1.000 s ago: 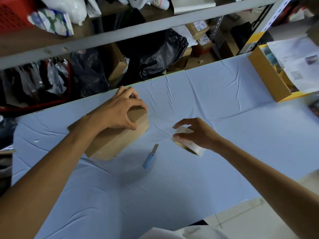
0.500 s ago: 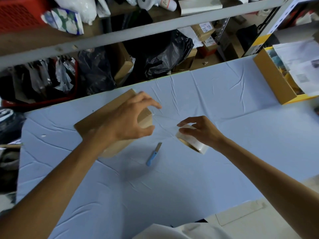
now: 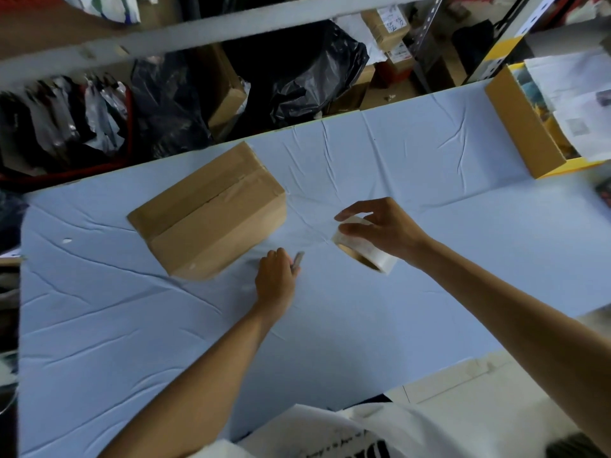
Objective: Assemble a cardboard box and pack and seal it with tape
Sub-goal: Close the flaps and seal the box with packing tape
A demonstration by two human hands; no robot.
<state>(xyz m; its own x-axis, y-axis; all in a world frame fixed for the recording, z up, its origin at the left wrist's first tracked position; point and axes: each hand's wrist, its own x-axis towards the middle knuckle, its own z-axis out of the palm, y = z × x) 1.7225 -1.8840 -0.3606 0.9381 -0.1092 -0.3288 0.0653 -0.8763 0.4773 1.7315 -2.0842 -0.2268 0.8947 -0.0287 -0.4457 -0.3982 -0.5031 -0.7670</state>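
A closed brown cardboard box [image 3: 211, 213] lies on the blue-covered table [image 3: 429, 180], clear tape running along its top seam. Nothing touches the box. To its right, near its front corner, my left hand [image 3: 276, 279] is closed over a small cutter [image 3: 297, 260]; only the grey blade end sticks out past the fingers. Further right, my right hand [image 3: 383, 229] grips a roll of clear tape [image 3: 363, 252], held tilted just above the table.
An open yellow-edged cardboard box [image 3: 522, 127] with papers in it stands at the table's far right. Behind the far table edge are black bags [image 3: 297, 71] and small parcels on the floor, under a grey shelf rail [image 3: 231, 24].
My left hand left the top of the box and came down to the right onto the cutter. The right hand kept hold of the tape roll, nearly in place.
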